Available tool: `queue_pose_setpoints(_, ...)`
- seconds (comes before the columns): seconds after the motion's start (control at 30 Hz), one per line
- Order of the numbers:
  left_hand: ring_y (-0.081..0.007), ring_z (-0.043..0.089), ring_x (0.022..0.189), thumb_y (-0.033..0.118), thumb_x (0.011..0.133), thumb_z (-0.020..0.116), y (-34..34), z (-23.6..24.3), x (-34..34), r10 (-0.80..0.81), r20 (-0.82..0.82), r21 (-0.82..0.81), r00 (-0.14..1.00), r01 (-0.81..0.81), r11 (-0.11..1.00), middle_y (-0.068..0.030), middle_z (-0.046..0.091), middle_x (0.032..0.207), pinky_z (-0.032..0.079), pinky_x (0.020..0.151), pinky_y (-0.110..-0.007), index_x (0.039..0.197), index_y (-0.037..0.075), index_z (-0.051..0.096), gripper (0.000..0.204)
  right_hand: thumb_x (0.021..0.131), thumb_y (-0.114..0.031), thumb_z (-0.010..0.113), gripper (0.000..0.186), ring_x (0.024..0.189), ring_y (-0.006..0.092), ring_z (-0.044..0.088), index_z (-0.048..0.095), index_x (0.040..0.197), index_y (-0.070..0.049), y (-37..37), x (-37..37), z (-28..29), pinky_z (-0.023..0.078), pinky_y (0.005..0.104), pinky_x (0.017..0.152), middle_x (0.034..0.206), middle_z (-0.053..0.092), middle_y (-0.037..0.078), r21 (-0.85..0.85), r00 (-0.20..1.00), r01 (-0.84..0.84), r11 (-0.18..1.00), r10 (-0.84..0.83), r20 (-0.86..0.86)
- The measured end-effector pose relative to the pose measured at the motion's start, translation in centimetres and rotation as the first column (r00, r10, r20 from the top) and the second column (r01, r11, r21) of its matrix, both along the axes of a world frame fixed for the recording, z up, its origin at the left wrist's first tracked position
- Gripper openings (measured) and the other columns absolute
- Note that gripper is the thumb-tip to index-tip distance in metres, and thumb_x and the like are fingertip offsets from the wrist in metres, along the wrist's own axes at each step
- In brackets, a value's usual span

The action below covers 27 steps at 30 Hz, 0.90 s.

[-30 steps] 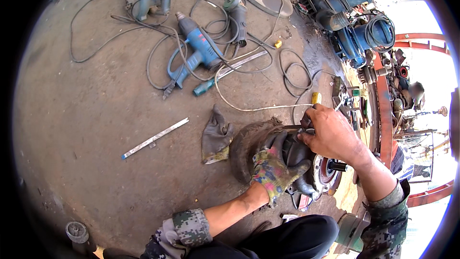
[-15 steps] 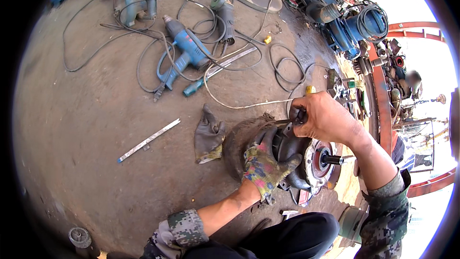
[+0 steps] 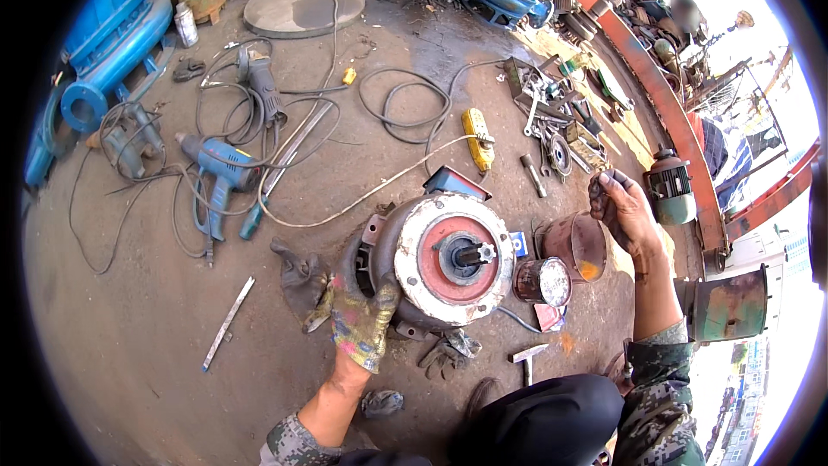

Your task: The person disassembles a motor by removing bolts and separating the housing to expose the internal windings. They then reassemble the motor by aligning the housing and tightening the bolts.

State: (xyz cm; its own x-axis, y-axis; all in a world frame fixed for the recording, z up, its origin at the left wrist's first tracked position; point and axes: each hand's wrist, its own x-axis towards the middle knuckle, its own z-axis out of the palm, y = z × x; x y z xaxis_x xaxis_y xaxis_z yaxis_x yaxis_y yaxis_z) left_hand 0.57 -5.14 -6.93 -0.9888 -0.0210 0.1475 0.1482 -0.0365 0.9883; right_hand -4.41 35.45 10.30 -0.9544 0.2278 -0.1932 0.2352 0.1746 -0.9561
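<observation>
Electric motor (image 3: pixel 448 263) on the floor, gloved left hand (image 3: pixel 360 321) gripping its casing, bare right hand (image 3: pixel 623 209) raised nearby, fingers loosely curled, empty

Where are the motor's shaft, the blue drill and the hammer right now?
motor shaft (image 3: pixel 470 252), head view, on the dark stub at the middle of the red end plate.
blue drill (image 3: pixel 220 174), head view, on its body, among the cables.
hammer (image 3: pixel 526 354), head view, on its head, just below the motor.
</observation>
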Motion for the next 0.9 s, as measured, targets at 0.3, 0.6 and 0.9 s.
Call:
queue_pose_setpoints(0.3, -0.0459, 0.050, 0.139, 0.001, 0.098, 0.049, -1.3, -1.8, 1.3, -0.196, -0.316, -0.601, 0.928, -0.036, 0.798, -0.0259, 0.048, 0.155, 0.041, 0.115, -0.050, 0.155, 0.001, 0.045, 0.057, 0.096, -0.019, 0.075, 0.035, 0.092, 0.0255, 0.075, 0.069, 0.126, -0.001, 16.1, 11.5, -15.7, 0.057, 0.0371, 0.082, 0.108, 0.076, 0.018, 0.793, 0.928, 0.294, 0.534, -0.357, -0.103)
queue_pose_setpoints(0.6, -0.0360, 0.061, 0.126, -0.012, 0.089, 0.058, -4.4, -6.1, 2.8, -0.188, -0.244, -0.722, 0.951, -0.049, 0.690, -0.0207, 0.061, 0.140, 0.049, 0.105, -0.042, 0.146, -0.001, 0.053, 0.058, 0.082, -0.022, 0.086, 0.030, 0.083, 0.0359, 0.067, 0.071, 0.104, -0.009, -9.9, 10.8, -10.1, 0.056, 0.0463, 0.070, 0.095, 0.058, 0.013, 0.546, 0.840, -0.206, 0.812, 0.433, -0.327)
queue_pose_setpoints(0.9, -0.0360, 0.060, 0.127, -0.008, 0.097, 0.051, -1.5, -3.7, 2.2, -0.157, -0.301, -0.609, 0.940, -0.063, 0.791, -0.0244, 0.059, 0.141, 0.048, 0.107, -0.042, 0.151, -0.003, 0.046, 0.055, 0.084, -0.017, 0.084, 0.024, 0.076, 0.0376, 0.065, 0.072, 0.102, -0.006, -11.1, 9.6, -10.0, 0.054, 0.0464, 0.066, 0.091, 0.058, 0.014, 0.676, 0.837, -0.221, 0.703, 0.492, -0.239)
